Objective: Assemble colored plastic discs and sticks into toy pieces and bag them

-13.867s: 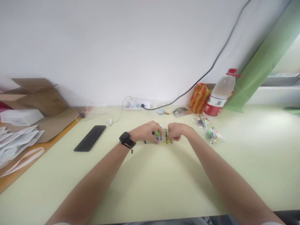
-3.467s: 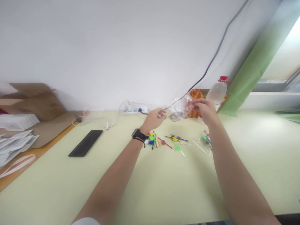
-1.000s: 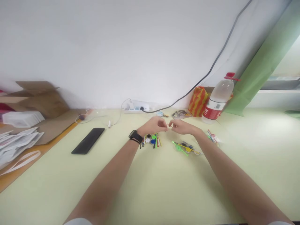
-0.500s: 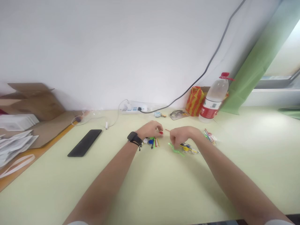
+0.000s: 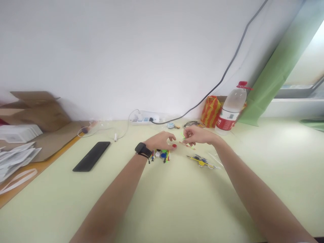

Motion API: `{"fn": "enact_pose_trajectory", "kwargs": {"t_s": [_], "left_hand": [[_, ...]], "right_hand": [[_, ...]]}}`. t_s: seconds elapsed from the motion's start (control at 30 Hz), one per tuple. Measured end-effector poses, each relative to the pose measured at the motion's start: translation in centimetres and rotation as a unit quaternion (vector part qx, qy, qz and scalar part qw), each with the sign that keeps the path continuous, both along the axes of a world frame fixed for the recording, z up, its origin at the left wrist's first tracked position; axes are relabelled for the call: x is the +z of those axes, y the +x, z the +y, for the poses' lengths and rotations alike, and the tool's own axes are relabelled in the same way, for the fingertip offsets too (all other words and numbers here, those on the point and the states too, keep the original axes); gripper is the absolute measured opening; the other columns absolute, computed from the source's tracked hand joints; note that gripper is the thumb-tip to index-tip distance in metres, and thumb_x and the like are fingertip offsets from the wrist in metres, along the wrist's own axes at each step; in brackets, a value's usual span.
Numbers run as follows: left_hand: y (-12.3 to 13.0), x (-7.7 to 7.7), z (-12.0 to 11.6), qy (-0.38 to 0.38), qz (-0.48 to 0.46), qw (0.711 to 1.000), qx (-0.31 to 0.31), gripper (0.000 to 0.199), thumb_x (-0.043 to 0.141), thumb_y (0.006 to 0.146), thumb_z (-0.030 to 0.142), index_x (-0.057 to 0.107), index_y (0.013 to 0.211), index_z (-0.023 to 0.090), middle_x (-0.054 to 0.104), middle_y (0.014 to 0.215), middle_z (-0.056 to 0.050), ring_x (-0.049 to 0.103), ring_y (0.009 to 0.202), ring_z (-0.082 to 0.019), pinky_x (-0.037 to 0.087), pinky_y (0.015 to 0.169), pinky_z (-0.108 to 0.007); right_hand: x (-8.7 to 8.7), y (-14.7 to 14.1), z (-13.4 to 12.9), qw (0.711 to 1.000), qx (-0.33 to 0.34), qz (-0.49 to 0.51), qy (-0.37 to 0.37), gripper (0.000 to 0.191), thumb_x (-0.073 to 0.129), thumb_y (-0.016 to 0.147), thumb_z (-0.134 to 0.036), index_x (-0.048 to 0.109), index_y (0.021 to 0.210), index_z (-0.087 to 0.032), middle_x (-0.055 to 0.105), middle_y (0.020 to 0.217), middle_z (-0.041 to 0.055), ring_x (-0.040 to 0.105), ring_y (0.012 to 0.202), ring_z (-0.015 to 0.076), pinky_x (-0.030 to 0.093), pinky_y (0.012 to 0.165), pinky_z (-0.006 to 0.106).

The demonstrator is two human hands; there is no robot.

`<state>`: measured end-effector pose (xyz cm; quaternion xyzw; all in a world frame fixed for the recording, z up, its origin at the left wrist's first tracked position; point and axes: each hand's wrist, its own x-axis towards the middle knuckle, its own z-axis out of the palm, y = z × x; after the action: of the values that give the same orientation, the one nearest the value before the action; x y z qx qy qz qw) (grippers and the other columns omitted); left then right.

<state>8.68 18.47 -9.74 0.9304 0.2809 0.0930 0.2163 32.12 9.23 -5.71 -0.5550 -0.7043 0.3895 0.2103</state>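
My left hand (image 5: pixel 162 141), with a black watch on its wrist, has its thumb and index finger apart. A small red disc (image 5: pixel 174 146) is at its thumb tip. Below that hand lies a cluster of small plastic parts, among them a blue disc (image 5: pixel 163 155) and a white disc (image 5: pixel 157 154). My right hand (image 5: pixel 196 135) pinches a bright green plastic piece (image 5: pixel 184 136), mostly hidden by the fingers. Just under it a thin red-and-green stick (image 5: pixel 187 145) lies on the table. Nearer me is a pile with a yellow disc (image 5: pixel 201 163).
A large water bottle (image 5: pixel 229 111) and a red-and-yellow bag (image 5: pixel 210 111) stand at the back right. A power strip (image 5: pixel 145 118) lies along the wall. At left are a black slab (image 5: pixel 92 156), white packets (image 5: pixel 16 158) and a cardboard box (image 5: pixel 45 109).
My right hand has moved up and away from the pile, carrying the green piece from the table. My left hand's fingers have spread away from the red disc.
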Motion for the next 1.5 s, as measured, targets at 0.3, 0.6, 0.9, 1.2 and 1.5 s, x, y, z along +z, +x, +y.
{"fn": "enact_pose_trajectory", "kwargs": {"t_s": [0.3,0.6,0.9,1.2,1.5], "left_hand": [[2.4,0.5,-1.9,0.027,-0.219,0.975,-0.011,0.04,0.079,0.08,0.042,0.068,0.113,0.022,0.074,0.107,-0.006,0.067,0.087,-0.02,0.052,0.075,-0.032],[3.0,1.0,-2.2,-0.023,-0.317,0.948,-0.033,0.015,0.062,0.088,0.019,0.07,0.101,0.017,0.076,0.094,-0.005,0.071,0.083,-0.016,0.058,0.083,-0.03],[2.8,1.4,-2.5,-0.097,-0.318,0.942,-0.037,0.016,0.068,0.088,0.028,0.071,0.095,0.015,0.077,0.09,-0.007,0.072,0.081,-0.017,0.058,0.079,-0.029],[3.7,-0.6,-2.4,-0.147,-0.29,0.945,-0.022,0.011,0.067,0.081,0.026,0.065,0.087,0.016,0.073,0.085,-0.004,0.068,0.075,-0.016,0.052,0.064,-0.025],[4.3,-2.2,-2.2,-0.171,-0.294,0.939,-0.043,0.01,0.064,0.083,0.024,0.06,0.088,0.016,0.075,0.087,-0.005,0.071,0.08,-0.018,0.053,0.071,-0.027]], "right_hand": [[-2.4,-1.9,1.6,0.976,-0.162,0.095,0.112,0.029,0.077,0.072,-0.019,0.051,0.085,-0.022,0.062,0.063,-0.0045,0.056,0.052,0.0122,0.04,0.046,0.023],[-2.1,-1.3,1.6,0.964,-0.094,0.245,0.053,0.016,0.071,0.08,-0.028,0.06,0.089,-0.02,0.071,0.073,0.0023,0.067,0.07,0.0168,0.054,0.066,0.029],[-2.1,-0.6,1.3,0.964,-0.041,0.263,0.019,0.014,0.065,0.073,-0.022,0.061,0.087,-0.02,0.07,0.076,0.0026,0.067,0.077,0.0173,0.055,0.079,0.033],[-1.6,-0.4,0.8,0.995,-0.016,0.091,0.033,0.008,0.057,0.077,-0.028,0.054,0.08,-0.021,0.053,0.073,-0.0025,0.045,0.065,0.0124,0.037,0.058,0.025],[-2.3,0.6,1.0,0.994,0.013,0.109,-0.002,0.018,0.064,0.076,-0.024,0.056,0.092,-0.02,0.063,0.074,-0.001,0.057,0.068,0.0137,0.045,0.064,0.027]]}}
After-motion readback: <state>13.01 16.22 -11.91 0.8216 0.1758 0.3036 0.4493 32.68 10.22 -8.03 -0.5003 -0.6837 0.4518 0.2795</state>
